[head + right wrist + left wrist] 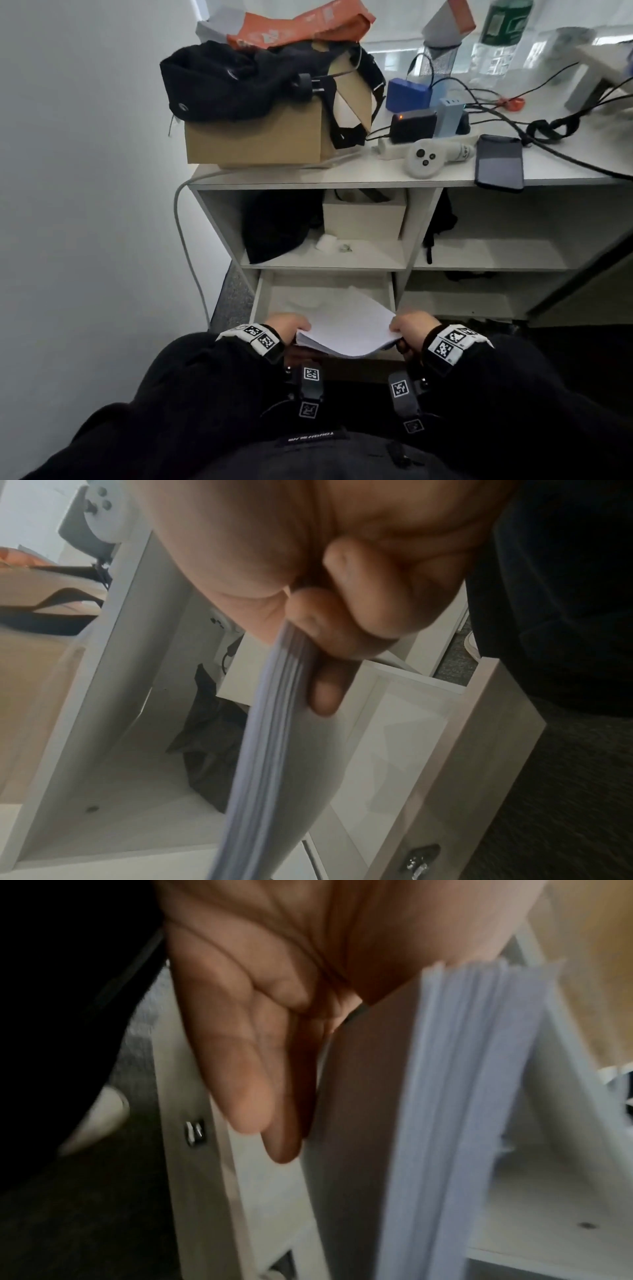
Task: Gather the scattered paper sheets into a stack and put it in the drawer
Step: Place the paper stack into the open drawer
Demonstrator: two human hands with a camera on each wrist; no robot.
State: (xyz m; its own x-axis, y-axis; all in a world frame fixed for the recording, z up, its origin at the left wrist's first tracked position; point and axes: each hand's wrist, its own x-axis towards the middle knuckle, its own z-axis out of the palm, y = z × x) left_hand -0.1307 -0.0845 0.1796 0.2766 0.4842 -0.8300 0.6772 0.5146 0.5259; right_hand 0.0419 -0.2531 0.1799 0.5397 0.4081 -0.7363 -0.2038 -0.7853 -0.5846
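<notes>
A stack of white paper sheets (342,325) hangs tilted over the open white drawer (259,294) at the bottom of the shelf unit, its far corner dipping into the drawer. My left hand (291,325) holds the stack's left edge; in the left wrist view its fingers (246,1056) lie straight under the paper stack (462,1096). My right hand (412,325) pinches the right edge. The right wrist view shows curled fingers (342,620) clamping the paper stack (274,723) above the drawer (479,750).
Above the drawer, a shelf holds a black bag (277,222) and a white box (363,219). On top stand a cardboard box (253,144) with black cloth over it, a white controller (424,159), a phone (500,161) and cables. A grey cable (185,240) hangs at left.
</notes>
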